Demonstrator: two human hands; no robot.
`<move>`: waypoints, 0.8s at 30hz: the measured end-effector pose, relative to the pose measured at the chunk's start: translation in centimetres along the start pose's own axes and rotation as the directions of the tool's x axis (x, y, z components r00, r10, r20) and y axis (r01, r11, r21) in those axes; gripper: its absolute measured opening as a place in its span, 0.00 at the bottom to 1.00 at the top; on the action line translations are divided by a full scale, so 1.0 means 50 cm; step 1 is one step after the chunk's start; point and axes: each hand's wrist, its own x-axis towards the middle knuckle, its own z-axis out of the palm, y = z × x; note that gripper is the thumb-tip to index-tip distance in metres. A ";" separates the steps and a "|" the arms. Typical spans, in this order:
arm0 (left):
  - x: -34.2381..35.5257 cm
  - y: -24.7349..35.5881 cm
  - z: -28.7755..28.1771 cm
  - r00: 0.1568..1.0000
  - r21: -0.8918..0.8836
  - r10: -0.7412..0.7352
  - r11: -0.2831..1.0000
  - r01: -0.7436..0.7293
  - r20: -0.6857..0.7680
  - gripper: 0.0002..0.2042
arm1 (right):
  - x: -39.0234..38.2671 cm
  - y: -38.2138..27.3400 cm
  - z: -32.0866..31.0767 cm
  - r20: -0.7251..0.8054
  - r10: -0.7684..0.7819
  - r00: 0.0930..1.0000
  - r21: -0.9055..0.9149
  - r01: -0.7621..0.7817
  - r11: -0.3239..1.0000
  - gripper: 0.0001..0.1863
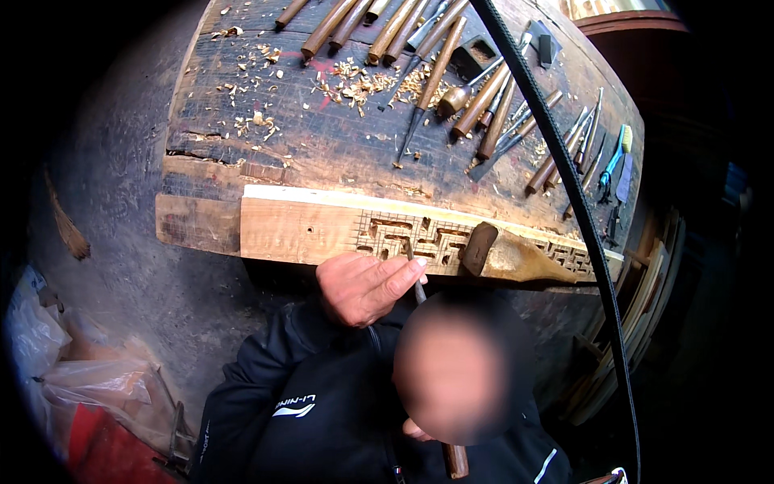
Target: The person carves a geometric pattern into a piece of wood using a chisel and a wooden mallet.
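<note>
My left hand (364, 286) is closed around a thin chisel (417, 278), whose tip rests on the fretwork cut into a long pale wooden board (298, 230). The board lies along the near edge of the workbench (322, 137). Only a small part of my right hand (416, 431) shows below my head, gripping a wooden handle (456, 461). A dark mallet head (478, 248) rests on the carved board just right of the chisel. I cannot tell whether it belongs to that handle, because my head hides the stretch between them. I wear a dark jacket (306, 403).
Several wooden-handled chisels (435, 73) lie in rows across the back and right of the bench among wood chips (355, 81). A black cable (564, 161) crosses the view diagonally. Plastic bags (89, 379) lie on the floor at lower left. Wooden slats (637, 323) lean at the right.
</note>
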 end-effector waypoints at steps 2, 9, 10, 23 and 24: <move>0.002 0.001 0.001 1.000 0.000 0.004 1.000 -0.004 -0.012 0.31 | 0.008 0.003 -0.005 0.016 0.000 1.000 0.003 0.000 1.000 0.24; 0.002 0.013 0.020 0.990 0.141 -0.107 0.983 0.120 -0.095 0.26 | 0.020 0.073 -0.024 -0.048 -0.055 0.997 0.155 0.062 0.986 0.23; 0.009 0.016 0.019 0.988 0.116 -0.124 0.984 0.134 -0.089 0.23 | 0.030 0.072 -0.026 -0.041 -0.036 0.999 0.145 0.041 0.989 0.22; -0.017 -0.025 0.001 0.990 -0.131 0.122 0.983 -0.130 -0.071 0.21 | 0.032 -0.010 0.062 0.099 -0.009 0.995 -0.232 0.032 0.972 0.23; -0.013 -0.022 0.001 0.988 -0.141 0.118 0.981 -0.132 -0.104 0.21 | 0.037 -0.014 0.074 0.071 0.026 0.997 -0.273 -0.005 0.962 0.24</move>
